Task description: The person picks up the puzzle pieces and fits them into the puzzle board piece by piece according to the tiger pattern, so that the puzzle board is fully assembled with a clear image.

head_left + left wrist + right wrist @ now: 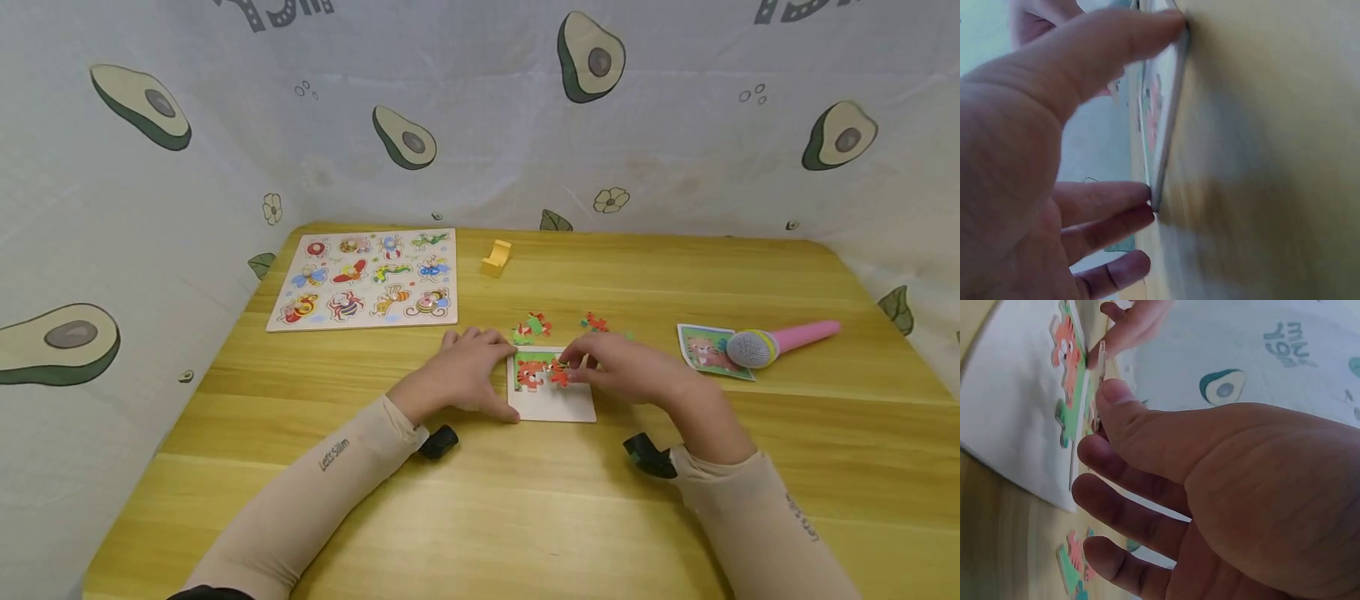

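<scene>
Table point(487, 517) carried a white puzzle board point(555, 407), found near mid-table. Left hand point(468, 371) was unclenched, fingers extended, touching the board's two left corners. Right hand point(628, 367) formed a pinch of thumb and fingertips. Joined pieces point(531, 375) lay on the board's far left part. Single piece point(558, 373), grasped in that pinch and so nearer the right hand, was held just right of them, roughly parallel to the board; contact could not be told.

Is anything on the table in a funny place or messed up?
The pink microphone looks a bit odd: its head lies over part of the picture card, hiding some of it. Some loose puzzle pieces lie scattered behind the puzzle board. I see nothing spilled or broken.
</scene>
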`<action>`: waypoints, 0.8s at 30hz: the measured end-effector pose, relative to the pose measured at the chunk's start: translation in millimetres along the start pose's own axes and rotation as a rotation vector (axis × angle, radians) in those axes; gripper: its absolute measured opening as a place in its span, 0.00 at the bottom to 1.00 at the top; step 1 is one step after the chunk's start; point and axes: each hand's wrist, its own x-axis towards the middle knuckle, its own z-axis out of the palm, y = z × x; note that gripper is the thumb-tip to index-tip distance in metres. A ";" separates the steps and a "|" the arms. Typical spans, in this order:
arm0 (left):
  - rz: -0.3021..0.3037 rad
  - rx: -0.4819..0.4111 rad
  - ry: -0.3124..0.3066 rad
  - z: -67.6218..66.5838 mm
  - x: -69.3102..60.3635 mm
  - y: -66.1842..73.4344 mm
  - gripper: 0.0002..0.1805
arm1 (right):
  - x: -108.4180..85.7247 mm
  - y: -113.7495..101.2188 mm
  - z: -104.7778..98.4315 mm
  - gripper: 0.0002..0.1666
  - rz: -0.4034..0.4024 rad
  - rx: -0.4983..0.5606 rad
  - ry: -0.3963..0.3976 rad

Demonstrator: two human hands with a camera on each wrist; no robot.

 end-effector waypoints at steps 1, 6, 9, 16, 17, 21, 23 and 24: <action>-0.010 0.018 -0.003 -1.0 -0.5 1.5 0.56 | 0.7 -2.0 0.8 0.14 -0.005 0.000 -0.008; -0.042 0.045 -0.015 -3.2 -2.2 5.7 0.55 | 5.0 -7.1 8.0 0.12 -0.026 0.002 -0.032; -0.046 0.043 -0.019 -3.3 -2.1 5.9 0.55 | 5.8 -8.5 11.3 0.12 -0.023 -0.009 -0.020; -0.046 0.025 -0.017 -0.8 -1.1 4.2 0.56 | 7.3 -7.9 15.7 0.12 -0.010 -0.039 0.017; -0.046 0.024 -0.016 -0.5 -1.1 4.1 0.56 | 7.8 -7.7 16.0 0.12 -0.006 -0.042 0.020; -0.049 0.018 -0.016 -1.3 -1.1 4.3 0.56 | 9.1 -7.7 16.9 0.12 0.020 -0.068 0.028; -0.050 0.016 -0.019 -1.6 -1.3 4.4 0.56 | 9.3 -8.0 17.6 0.13 0.028 -0.077 0.029; -0.050 0.014 -0.020 -1.7 -1.4 4.4 0.56 | 9.3 -8.2 17.9 0.13 0.034 -0.080 0.029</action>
